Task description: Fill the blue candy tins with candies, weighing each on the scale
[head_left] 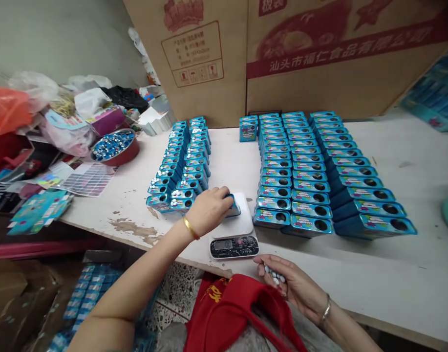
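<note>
The left hand (208, 211) gripped a blue tin (233, 208) on the scale (235, 221), fingers pressed together over it, while the right hand (291, 286) cupped candies (273, 275) in curled fingers by the desk's front edge (224, 272).

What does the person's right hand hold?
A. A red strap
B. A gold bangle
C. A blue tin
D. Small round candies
D. The right hand cups small round candies in its fingers, while the left hand rests on a blue tin on the digital scale.
</note>
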Motion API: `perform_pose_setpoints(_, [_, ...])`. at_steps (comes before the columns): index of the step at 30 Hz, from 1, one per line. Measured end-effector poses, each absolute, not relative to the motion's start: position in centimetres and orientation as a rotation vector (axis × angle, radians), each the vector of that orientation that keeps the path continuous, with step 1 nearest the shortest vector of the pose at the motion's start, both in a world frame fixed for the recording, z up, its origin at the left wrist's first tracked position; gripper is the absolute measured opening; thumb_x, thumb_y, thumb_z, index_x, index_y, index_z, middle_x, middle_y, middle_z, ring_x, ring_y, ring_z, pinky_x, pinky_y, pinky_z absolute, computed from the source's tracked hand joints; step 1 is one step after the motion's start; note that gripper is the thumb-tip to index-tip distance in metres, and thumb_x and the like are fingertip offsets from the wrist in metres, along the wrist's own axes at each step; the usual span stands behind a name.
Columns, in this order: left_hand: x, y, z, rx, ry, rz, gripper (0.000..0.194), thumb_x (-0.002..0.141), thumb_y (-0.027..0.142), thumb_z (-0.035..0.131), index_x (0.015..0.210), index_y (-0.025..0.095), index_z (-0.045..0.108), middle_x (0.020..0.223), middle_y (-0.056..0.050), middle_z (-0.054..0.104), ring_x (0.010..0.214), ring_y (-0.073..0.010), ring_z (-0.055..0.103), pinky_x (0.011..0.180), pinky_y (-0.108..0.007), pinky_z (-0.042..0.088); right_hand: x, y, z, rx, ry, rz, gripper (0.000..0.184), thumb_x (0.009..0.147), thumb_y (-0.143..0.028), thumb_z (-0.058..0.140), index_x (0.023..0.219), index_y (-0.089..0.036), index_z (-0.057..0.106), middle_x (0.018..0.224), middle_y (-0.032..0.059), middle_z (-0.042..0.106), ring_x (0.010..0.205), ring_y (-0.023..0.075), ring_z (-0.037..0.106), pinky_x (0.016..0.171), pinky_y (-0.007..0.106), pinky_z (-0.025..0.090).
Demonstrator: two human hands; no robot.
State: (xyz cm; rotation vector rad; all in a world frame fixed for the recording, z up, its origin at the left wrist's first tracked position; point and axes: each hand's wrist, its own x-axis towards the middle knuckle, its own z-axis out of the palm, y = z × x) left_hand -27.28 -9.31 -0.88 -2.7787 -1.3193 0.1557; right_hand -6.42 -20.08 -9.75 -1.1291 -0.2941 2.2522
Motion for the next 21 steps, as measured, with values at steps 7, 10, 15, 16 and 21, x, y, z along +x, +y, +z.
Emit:
perform_pose_setpoints(7, [-26.2, -8.7, -1.2, -2.819, -1.337, 0.025, 0.029, 0.086, 0.040, 0.055, 0.099, 0.013, 0.057, 0.110, -0.011, 0.056, 0.093, -0.0219, 0.054, 0.078, -0.035, 0.045, -5.8, -19.6, -9.4, -1.028, -0.030, 2.289, 0.020, 0.078, -0.025, 0.068, 0.090, -0.009, 0.068, 0.079, 0.0079, 0.068, 0.064, 0.0114, 0.065, 0.055, 0.017, 0.052])
perform_pose_setpoints(10, [-24.8, -11.7, -1.2, -2.897, -1.305, -0.166, 0.031, 0.089, 0.041, 0.049, 0.102, 0.014, 0.054, 0.104, -0.009, 0.056, 0.091, -0.0205, 0.053, 0.077, -0.034, 0.046, -5.9, -19.2, -9.5, -0.934, 0.163, 2.337, 0.024, 0.085, -0.027, 0.059, 0.096, -0.007, 0.067, 0.091, 0.0132, 0.071, 0.086, 0.0183, 0.069, 0.077, 0.027, 0.055])
perform_pose_setpoints(15, [-21.3, -17.4, -5.0, -3.179, -1.202, -0.021, 0.024, 0.093, 0.027, 0.042, 0.110, 0.016, 0.052, 0.096, -0.006, 0.056, 0.082, -0.0163, 0.054, 0.065, -0.027, 0.048, -6.3, -19.4, -10.1, -0.760, 0.349, 2.358, 0.024, 0.091, -0.029, 0.051, 0.086, -0.012, 0.066, 0.078, 0.0057, 0.072, 0.072, 0.0145, 0.069, 0.079, 0.029, 0.055])
perform_pose_setpoints(16, [-20.8, -18.0, -5.9, -3.178, -1.227, -0.008, 0.023, 0.092, 0.026, 0.042, 0.110, 0.015, 0.052, 0.096, -0.006, 0.056, 0.082, -0.0166, 0.055, 0.065, -0.027, 0.048, -6.3, -19.6, -10.3, -0.767, 0.368, 2.352, 0.022, 0.090, -0.028, 0.051, 0.085, -0.013, 0.066, 0.079, 0.0051, 0.072, 0.074, 0.0150, 0.069, 0.080, 0.030, 0.055])
perform_pose_setpoints(21, [-19.9, -18.8, -8.0, -3.154, -1.330, -0.082, 0.018, 0.092, 0.024, 0.042, 0.096, 0.015, 0.056, 0.093, -0.007, 0.054, 0.085, -0.0184, 0.055, 0.066, -0.028, 0.050, -5.9, -20.1, -10.8, -0.820, 0.343, 2.258, 0.016, 0.089, -0.019, 0.052, 0.089, -0.016, 0.067, 0.084, 0.0020, 0.073, 0.082, 0.0136, 0.069, 0.086, 0.029, 0.053])
